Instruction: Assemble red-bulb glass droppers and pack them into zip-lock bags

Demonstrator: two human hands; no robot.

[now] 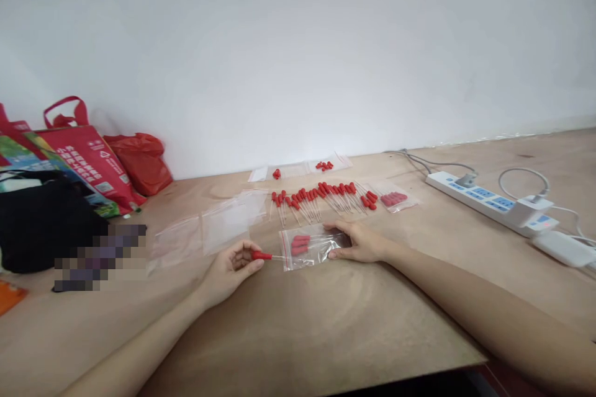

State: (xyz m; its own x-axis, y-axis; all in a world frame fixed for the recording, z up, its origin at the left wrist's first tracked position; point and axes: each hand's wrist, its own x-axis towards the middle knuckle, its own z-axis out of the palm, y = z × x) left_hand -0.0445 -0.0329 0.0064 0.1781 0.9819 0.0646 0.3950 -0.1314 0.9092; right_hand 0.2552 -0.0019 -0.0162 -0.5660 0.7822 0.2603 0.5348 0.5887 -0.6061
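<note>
Between the thumb and fingers of my left hand (235, 265) is a dropper (262, 255), pinched by its red bulb. Its thin clear tube points right, at the near left end of a clear zip bag (321, 255); I cannot tell whether the tip is inside. Several red-bulbed droppers (300, 244) lie in that bag. My right hand (361, 242) grips the bag's right end, thumb in front and fingers behind. Just beyond the bag, a row of loose droppers (311, 195) lies with bulbs toward the wall and tubes toward me.
Flat clear bags (226, 223) lie to the left. Filled bags (395, 200) sit right of the row and near the wall. A white power strip (484, 198) with plugs and cables is at right. Red shopping bags (93, 161) and a black bag (46, 217) stand at far left.
</note>
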